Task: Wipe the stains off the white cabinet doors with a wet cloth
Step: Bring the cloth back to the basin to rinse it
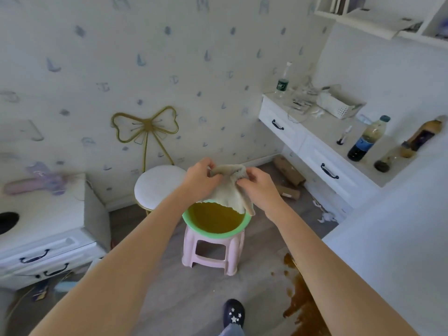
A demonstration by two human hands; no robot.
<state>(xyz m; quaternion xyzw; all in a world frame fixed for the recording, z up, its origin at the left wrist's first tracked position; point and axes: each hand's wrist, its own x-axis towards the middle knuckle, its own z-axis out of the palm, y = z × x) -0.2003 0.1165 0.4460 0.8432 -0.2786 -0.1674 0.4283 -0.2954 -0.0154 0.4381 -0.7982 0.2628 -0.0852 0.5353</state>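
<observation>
— Where's the cloth?

— The beige terry cloth [230, 190] hangs between my hands, my left hand [200, 177] and right hand [259, 183] each pinching its top edge with curled fingers. Its long axis drops toward six o'clock, over the green plastic basin [194, 226] of murky yellow water on the pink plastic stool [211, 253].

— And the cabinet?

— The stained white cabinet door [388, 263] stands at four o'clock, nearer my right hand.

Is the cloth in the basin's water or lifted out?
Lifted out. Both the left hand and right hand pinch the cloth above the green basin; whether its lowest corner touches the rim is unclear.
</observation>
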